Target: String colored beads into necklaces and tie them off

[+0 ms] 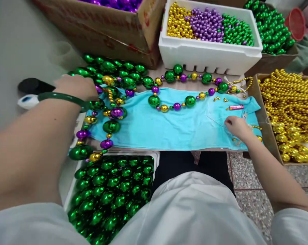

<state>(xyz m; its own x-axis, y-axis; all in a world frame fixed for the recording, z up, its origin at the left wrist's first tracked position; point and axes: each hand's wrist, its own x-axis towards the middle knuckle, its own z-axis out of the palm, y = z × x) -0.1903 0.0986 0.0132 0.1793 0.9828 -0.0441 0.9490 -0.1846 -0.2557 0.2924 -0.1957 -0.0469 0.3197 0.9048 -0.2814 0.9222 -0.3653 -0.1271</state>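
- Head view: the left hand [76, 86] rested, fingers curled, on the bead strand [113, 112] at the left edge of the blue cloth [169, 127].
- The right hand [237, 127] pinched a thin thread [215, 119] near the cloth's right edge.
- Loose gold beads [220, 99] lay just beyond it.

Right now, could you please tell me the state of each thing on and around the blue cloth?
Left hand: resting on the pile of green beads, grip hidden.
Right hand: fingertips pinched on the cloth near a thin thread.
Blue cloth: spread flat.
Bead strand: strung, laid out on the cloth.
White foam box: open, holding gold, purple and green beads.
Tray of green beads: full.
Box of gold beads: open, full.
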